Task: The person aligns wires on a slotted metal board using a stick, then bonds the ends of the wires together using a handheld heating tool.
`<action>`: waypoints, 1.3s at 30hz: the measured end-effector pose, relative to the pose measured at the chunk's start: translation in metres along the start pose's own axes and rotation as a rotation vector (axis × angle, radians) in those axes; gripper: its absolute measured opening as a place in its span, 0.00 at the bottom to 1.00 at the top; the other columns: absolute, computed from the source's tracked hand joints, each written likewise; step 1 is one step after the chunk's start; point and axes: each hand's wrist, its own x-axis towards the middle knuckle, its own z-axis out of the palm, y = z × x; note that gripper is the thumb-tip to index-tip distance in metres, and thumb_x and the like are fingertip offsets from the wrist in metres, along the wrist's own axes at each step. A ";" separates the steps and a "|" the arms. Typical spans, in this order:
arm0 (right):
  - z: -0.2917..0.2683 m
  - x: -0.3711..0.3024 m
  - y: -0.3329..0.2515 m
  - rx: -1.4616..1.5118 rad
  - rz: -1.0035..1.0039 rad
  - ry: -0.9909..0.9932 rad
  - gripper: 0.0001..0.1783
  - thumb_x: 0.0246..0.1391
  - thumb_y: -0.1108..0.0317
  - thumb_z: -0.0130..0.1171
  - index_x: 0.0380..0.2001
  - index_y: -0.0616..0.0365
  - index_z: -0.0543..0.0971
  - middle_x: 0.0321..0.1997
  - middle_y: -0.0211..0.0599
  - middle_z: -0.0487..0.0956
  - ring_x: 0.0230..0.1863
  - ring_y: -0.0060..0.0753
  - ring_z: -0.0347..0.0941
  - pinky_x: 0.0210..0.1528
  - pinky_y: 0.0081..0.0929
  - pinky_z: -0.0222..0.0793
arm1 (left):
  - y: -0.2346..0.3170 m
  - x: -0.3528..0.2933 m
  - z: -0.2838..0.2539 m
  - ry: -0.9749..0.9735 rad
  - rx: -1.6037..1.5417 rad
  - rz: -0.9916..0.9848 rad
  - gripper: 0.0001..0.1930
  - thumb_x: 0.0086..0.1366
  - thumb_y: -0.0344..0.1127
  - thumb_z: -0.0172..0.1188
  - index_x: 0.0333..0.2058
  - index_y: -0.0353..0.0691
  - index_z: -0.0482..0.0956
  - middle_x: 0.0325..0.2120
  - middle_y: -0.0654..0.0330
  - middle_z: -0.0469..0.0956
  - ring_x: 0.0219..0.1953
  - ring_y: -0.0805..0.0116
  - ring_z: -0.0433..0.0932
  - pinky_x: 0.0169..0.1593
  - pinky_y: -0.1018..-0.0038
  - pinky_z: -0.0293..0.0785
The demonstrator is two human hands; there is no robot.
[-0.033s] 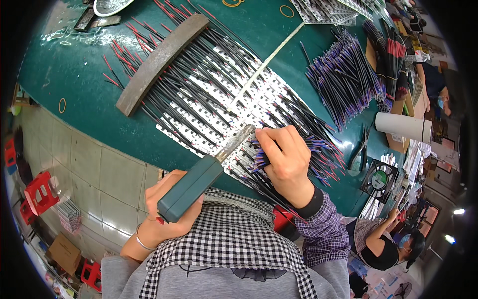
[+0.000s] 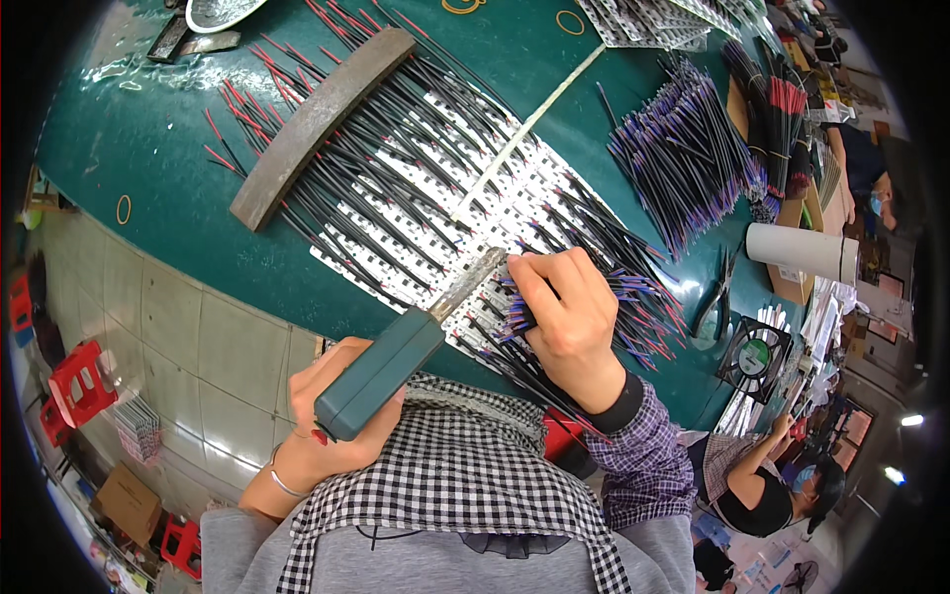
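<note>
My left hand (image 2: 341,401) is wrapped round the green handle of a soldering iron (image 2: 384,371). Its metal tip reaches onto a white circuit board panel (image 2: 505,213) marked with rows of black pads. Pinched beside that tip, my right hand (image 2: 577,322) grips several thin black wires (image 2: 517,315) with blue and red ends; some of them are hidden under the fingers. More black wires (image 2: 386,223) lie in rows across the panel's far left part. A curved grey metal bar (image 2: 322,129) rests on top of them. One pale thin strip (image 2: 534,119) crosses the panel.
A pile of loose black wires (image 2: 683,158) lies to the right on the green table (image 2: 188,188). Past it are pliers (image 2: 717,297), a white roll (image 2: 802,250) and a small fan (image 2: 755,354). More panels (image 2: 643,22) are stacked at the back. A co-worker (image 2: 767,485) sits at the right.
</note>
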 end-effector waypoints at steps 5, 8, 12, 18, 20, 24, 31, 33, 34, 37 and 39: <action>0.000 0.000 0.000 0.040 0.003 0.002 0.30 0.25 0.84 0.58 0.41 0.69 0.82 0.37 0.42 0.79 0.34 0.44 0.74 0.34 0.35 0.71 | 0.001 -0.001 0.000 0.001 -0.037 -0.075 0.11 0.48 0.17 0.67 0.34 0.27 0.81 0.31 0.49 0.81 0.30 0.57 0.82 0.35 0.71 0.78; 0.000 0.001 0.000 0.023 0.002 0.000 0.29 0.25 0.84 0.58 0.41 0.69 0.82 0.36 0.41 0.78 0.34 0.43 0.74 0.34 0.35 0.71 | -0.002 -0.001 0.000 -0.032 -0.008 -0.026 0.11 0.47 0.18 0.67 0.33 0.27 0.81 0.30 0.49 0.80 0.29 0.58 0.82 0.34 0.72 0.77; 0.000 0.002 -0.001 0.017 -0.001 -0.014 0.29 0.25 0.84 0.59 0.41 0.68 0.81 0.36 0.41 0.78 0.34 0.43 0.74 0.34 0.35 0.71 | 0.000 -0.001 0.000 -0.015 0.003 -0.030 0.11 0.47 0.19 0.66 0.32 0.27 0.80 0.28 0.49 0.80 0.27 0.58 0.80 0.32 0.72 0.76; -0.001 0.003 -0.001 -0.040 -0.018 -0.033 0.16 0.43 0.76 0.60 0.39 0.67 0.81 0.36 0.38 0.77 0.35 0.38 0.73 0.36 0.31 0.70 | -0.002 -0.006 -0.003 0.010 0.029 0.024 0.10 0.46 0.19 0.68 0.31 0.28 0.82 0.28 0.50 0.79 0.26 0.58 0.80 0.30 0.72 0.76; -0.001 0.002 -0.002 -0.038 -0.015 -0.030 0.16 0.43 0.76 0.61 0.39 0.66 0.81 0.36 0.38 0.76 0.35 0.38 0.73 0.35 0.31 0.70 | -0.002 -0.007 -0.004 0.011 0.054 0.052 0.10 0.46 0.19 0.68 0.31 0.29 0.82 0.28 0.51 0.79 0.26 0.59 0.80 0.29 0.72 0.76; 0.001 0.000 -0.002 -0.018 0.006 -0.010 0.16 0.43 0.76 0.61 0.40 0.66 0.81 0.37 0.37 0.77 0.36 0.38 0.73 0.36 0.32 0.70 | -0.002 -0.010 -0.004 0.017 0.060 0.041 0.10 0.47 0.19 0.68 0.32 0.29 0.83 0.28 0.51 0.79 0.26 0.59 0.80 0.29 0.72 0.77; 0.003 -0.004 -0.004 0.006 0.008 0.005 0.17 0.42 0.76 0.61 0.40 0.66 0.81 0.37 0.37 0.77 0.36 0.37 0.73 0.35 0.32 0.68 | 0.002 -0.007 -0.002 0.008 0.037 0.016 0.12 0.48 0.18 0.67 0.34 0.27 0.83 0.31 0.48 0.81 0.29 0.55 0.83 0.34 0.71 0.79; 0.004 -0.003 -0.006 -0.013 -0.002 0.022 0.16 0.43 0.76 0.61 0.40 0.66 0.81 0.36 0.37 0.77 0.36 0.37 0.73 0.35 0.31 0.68 | -0.004 -0.009 0.000 0.017 0.021 0.024 0.12 0.50 0.21 0.67 0.36 0.28 0.83 0.30 0.50 0.80 0.28 0.58 0.81 0.32 0.71 0.77; 0.005 -0.002 -0.006 -0.013 -0.002 0.022 0.16 0.43 0.76 0.61 0.40 0.66 0.81 0.36 0.37 0.77 0.36 0.37 0.73 0.35 0.31 0.68 | -0.006 -0.009 0.001 0.026 0.005 0.033 0.12 0.53 0.23 0.67 0.38 0.29 0.83 0.29 0.51 0.79 0.26 0.60 0.79 0.31 0.71 0.74; 0.005 -0.002 -0.007 -0.043 -0.019 0.023 0.15 0.44 0.76 0.62 0.39 0.67 0.82 0.36 0.37 0.77 0.35 0.37 0.73 0.34 0.31 0.67 | -0.005 -0.011 -0.001 -0.018 0.022 -0.019 0.14 0.46 0.21 0.68 0.34 0.27 0.81 0.31 0.48 0.81 0.29 0.57 0.83 0.33 0.72 0.79; 0.005 -0.002 -0.007 -0.058 -0.036 0.008 0.14 0.45 0.76 0.62 0.39 0.68 0.82 0.36 0.38 0.76 0.35 0.37 0.72 0.33 0.30 0.66 | -0.004 -0.010 0.000 -0.014 0.022 -0.008 0.12 0.49 0.21 0.68 0.35 0.27 0.81 0.29 0.50 0.79 0.27 0.58 0.81 0.31 0.71 0.76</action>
